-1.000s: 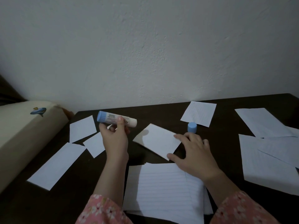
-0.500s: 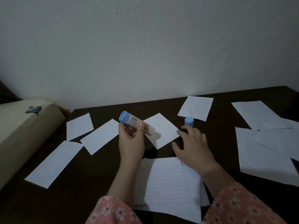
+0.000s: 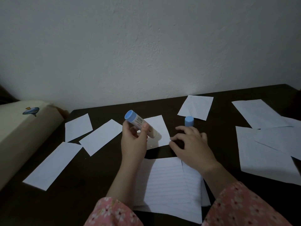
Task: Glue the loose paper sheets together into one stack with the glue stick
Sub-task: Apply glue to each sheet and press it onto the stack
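Right now the glue stick (image 3: 140,126) is uncapped & tilted, blue base up-left, bare tip angled down-right onto the small white sheet (image 3: 157,130) at mid-table. Left hand (image 3: 133,142) holds it, thumb & fingers curled round the barrel. Right hand (image 3: 192,144) is just beside that sheet's right edge, fingers bent w/ tips down at the paper's corner (can't tell if it's pinching the edge or only pressing it). Blue cap (image 3: 189,121) stands upright just behind the right hand, apart from the stick. Nearer the person, a lined stack (image 3: 171,185) of sheets lies partly under both forearms. Left side: three loose white strips (image 3: 101,137), one overlapping the next at a corner. Back centre-right: one square sheet (image 3: 196,107). Far right: several larger overlapping sheets (image 3: 263,150). All on a dark table (image 3: 91,176) vs. a pale wall; a cream cushion (image 3: 21,128) w/ a small blue print sits at the left edge. Pink floral sleeves (image 3: 241,206) at the bottom.
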